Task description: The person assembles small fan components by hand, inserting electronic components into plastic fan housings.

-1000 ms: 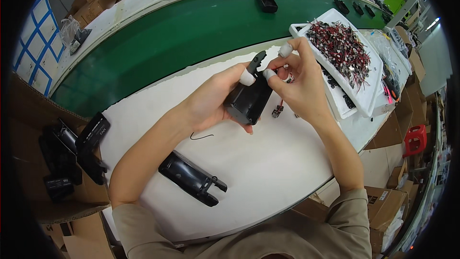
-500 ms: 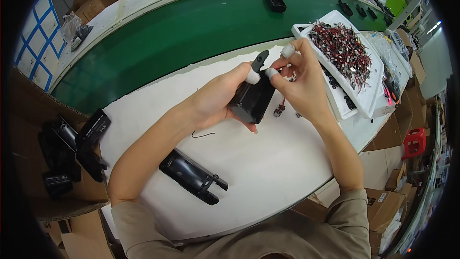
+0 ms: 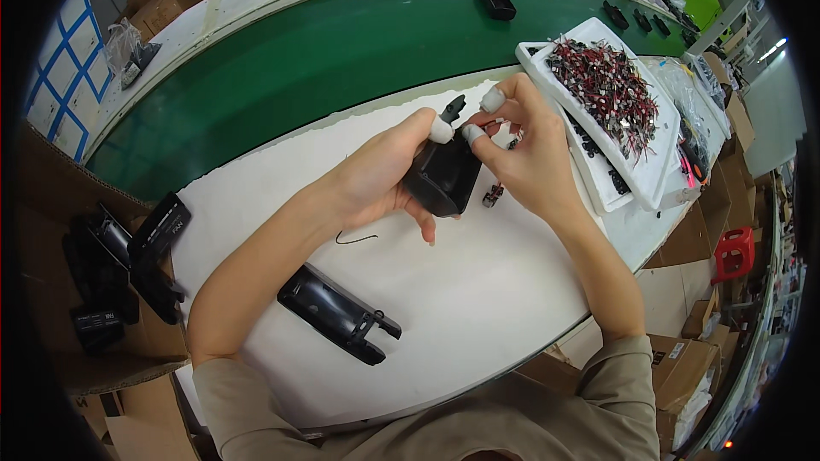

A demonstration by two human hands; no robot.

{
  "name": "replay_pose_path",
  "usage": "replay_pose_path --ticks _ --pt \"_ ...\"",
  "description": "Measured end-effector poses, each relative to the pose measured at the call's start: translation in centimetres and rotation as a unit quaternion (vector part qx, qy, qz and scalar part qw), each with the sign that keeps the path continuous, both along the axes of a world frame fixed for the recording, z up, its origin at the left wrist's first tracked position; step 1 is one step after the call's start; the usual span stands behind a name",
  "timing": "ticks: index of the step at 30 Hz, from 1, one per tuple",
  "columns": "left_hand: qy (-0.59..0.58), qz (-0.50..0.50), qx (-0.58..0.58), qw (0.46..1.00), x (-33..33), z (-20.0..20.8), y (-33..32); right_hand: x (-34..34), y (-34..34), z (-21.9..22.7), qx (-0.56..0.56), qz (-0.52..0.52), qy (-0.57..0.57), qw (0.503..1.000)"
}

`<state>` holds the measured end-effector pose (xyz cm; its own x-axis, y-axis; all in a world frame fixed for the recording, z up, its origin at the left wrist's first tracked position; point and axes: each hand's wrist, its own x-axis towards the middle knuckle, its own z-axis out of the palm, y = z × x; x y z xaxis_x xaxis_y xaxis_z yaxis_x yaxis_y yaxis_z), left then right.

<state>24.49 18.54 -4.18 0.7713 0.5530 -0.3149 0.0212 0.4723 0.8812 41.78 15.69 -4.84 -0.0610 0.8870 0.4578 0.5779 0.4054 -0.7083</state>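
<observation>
My left hand (image 3: 389, 158) is wrapped round a hollow black plastic housing (image 3: 444, 175) and holds it tilted above the white table covering. A white finger cot covers its thumb, which presses near the housing's narrow upper end. My right hand (image 3: 534, 149), with white cots on thumb and forefinger, pinches at that end's right edge. A bit of red wire shows between its fingers; the part on the wire is mostly hidden. Just below the right hand, a small wired connector piece (image 3: 493, 195) lies on the table. Nearer me rests a second black housing shell (image 3: 337, 312) with a forked end.
A white foam tray (image 3: 664, 162) heaped with red-and-black wired parts overlaps another tray (image 3: 608, 196) of small black pieces at right. Beyond the table runs a green conveyor belt (image 3: 282, 85) carrying black shells (image 3: 495, 2). A cardboard box (image 3: 162, 346) of black housings stands at left.
The housing has turned in my left hand, so more of its hollow side shows. My right hand has shifted slightly left and keeps its pinch near the upper end.
</observation>
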Motion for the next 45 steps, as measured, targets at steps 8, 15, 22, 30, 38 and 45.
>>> replay_pose_path --ticks 8,15,22,30,38,45 --pt "0.001 0.013 -0.004 1.0 0.2 0.1 -0.1 0.6 1.0 -1.2 0.029 0.036 0.051 0.998" --pt "-0.002 0.024 -0.014 1.0 0.3 -0.1 0.1 0.7 1.0 -1.0 -0.029 0.03 0.102 0.994" --pt "-0.07 0.014 -0.057 0.996 -0.2 -0.8 0.6 0.5 1.0 -0.9 -0.071 0.032 0.17 0.982" --pt "0.009 0.02 0.007 1.0 0.4 0.1 -0.4 0.4 0.9 -1.6 0.046 0.004 -0.01 0.999" --pt "-0.016 0.002 0.005 1.0 0.1 0.1 -0.1 0.4 1.0 -1.7 -0.006 0.019 0.065 0.998" --pt "0.006 -0.005 0.02 1.0 -0.3 0.0 0.6 1.2 1.3 -1.0 -0.121 0.027 0.092 0.988"
